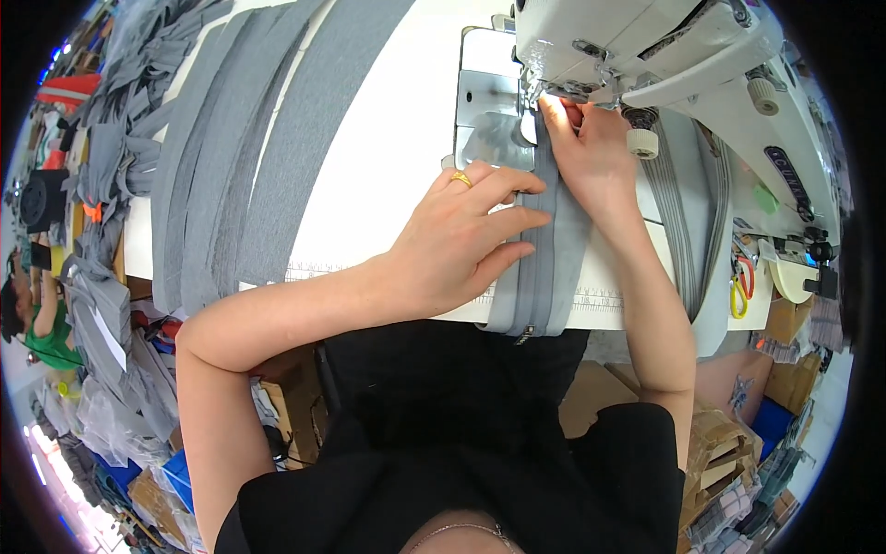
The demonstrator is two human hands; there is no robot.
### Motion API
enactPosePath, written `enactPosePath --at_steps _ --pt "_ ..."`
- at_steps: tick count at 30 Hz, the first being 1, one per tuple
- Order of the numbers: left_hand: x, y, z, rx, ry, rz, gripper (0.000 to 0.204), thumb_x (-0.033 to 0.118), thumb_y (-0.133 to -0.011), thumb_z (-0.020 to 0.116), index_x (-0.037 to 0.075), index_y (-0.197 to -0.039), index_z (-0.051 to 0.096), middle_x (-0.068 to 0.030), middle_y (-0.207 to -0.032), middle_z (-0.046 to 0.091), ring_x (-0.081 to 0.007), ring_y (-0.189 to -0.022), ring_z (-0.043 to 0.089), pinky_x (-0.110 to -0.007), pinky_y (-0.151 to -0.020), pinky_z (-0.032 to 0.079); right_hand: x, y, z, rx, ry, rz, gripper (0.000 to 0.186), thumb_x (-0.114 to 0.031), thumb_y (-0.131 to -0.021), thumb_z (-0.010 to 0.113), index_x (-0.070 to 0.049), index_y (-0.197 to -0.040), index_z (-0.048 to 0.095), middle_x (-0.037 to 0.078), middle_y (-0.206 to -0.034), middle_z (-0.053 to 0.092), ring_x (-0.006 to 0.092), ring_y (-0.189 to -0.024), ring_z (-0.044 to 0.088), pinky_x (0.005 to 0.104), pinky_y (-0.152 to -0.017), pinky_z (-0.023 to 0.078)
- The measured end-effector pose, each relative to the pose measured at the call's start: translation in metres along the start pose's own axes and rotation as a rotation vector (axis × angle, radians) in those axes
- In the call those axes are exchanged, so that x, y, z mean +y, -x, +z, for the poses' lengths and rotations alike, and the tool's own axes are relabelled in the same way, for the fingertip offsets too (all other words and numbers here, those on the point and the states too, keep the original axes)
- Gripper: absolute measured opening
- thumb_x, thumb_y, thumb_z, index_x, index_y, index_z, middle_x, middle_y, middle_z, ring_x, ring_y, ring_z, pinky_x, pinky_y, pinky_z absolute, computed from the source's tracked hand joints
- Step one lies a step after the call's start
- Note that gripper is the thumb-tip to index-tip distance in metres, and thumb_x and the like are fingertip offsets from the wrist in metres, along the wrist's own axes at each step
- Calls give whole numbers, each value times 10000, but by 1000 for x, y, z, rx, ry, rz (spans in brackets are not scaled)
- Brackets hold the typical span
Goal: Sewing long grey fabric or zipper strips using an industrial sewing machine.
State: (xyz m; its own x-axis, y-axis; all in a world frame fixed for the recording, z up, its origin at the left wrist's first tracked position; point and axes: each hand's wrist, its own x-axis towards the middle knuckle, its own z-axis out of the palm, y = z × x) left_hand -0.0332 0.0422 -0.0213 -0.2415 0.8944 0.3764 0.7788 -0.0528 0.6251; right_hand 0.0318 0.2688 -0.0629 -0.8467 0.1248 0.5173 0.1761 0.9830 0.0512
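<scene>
A: Where's the zipper (539,268)?
B: On the white worktop (369,166), running from under the sewing machine (577,46) head down to the near edge. Grey fabric (570,245) lies along it. Metal slider (525,333) at the near end, right at the edge.
A: Left hand (471,226)?
B: Palm down, fingers spread, tips at the zipper's left side. Grip is loose, not clasping anything.
A: Right hand (595,152)?
B: Up beside the needle area, right of the metal plate (489,97), index finger reaching forward along the zipper, others curled. Fingertips partly hidden by the machine, so can't tell if that grip is pinching fabric.
A: Surroundings?
B: Long grey strips (305,120) on the left, bundled strips (676,194) on the right, scissors (735,294) with red and yellow handles beyond those.
</scene>
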Motion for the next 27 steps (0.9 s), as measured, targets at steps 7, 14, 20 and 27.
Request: enactPosePath --at_steps 7,14,20,27 --pt "5 -1 -4 -27 -12 -13 302 112 -872 786 99 -1172 747 -64 -1391 606 -223 -1054 590 -387 -910 439 -12 -10 -11 -204 -74 205 258 -313 -1001 656 -166 -1212 678 29 -1099 666 275 -1045 606 610 -961 458" --pt "-26 -6 -62 283 2 -155 169 84 -930 745 71 -1098 757 -34 -1017 758 -197 -929 691 -293 -791 486 -16 -15 -54 -303 -320 515 558 -496 -1007 624 -14 -1286 664 232 -1197 695 469 -1126 540 555 -1109 394" --pt "-123 24 -134 324 -781 -363 336 316 -891 819 37 -1064 748 -93 -1046 717 -266 -976 647 -391 -851 508 -36 4 -113 -269 -299 286 629 -367 -998 673 72 -1432 557 304 -1319 603 453 -1254 517 517 -1115 375" --pt "-111 10 -124 370 -739 -411 356 332 -880 824 37 -1060 737 -110 -1038 683 -301 -1014 637 -414 -896 502 -57 17 -124 -125 -324 171 587 -265 -986 703 6 -1476 525 216 -1491 520 396 -1350 495 479 -1137 362"
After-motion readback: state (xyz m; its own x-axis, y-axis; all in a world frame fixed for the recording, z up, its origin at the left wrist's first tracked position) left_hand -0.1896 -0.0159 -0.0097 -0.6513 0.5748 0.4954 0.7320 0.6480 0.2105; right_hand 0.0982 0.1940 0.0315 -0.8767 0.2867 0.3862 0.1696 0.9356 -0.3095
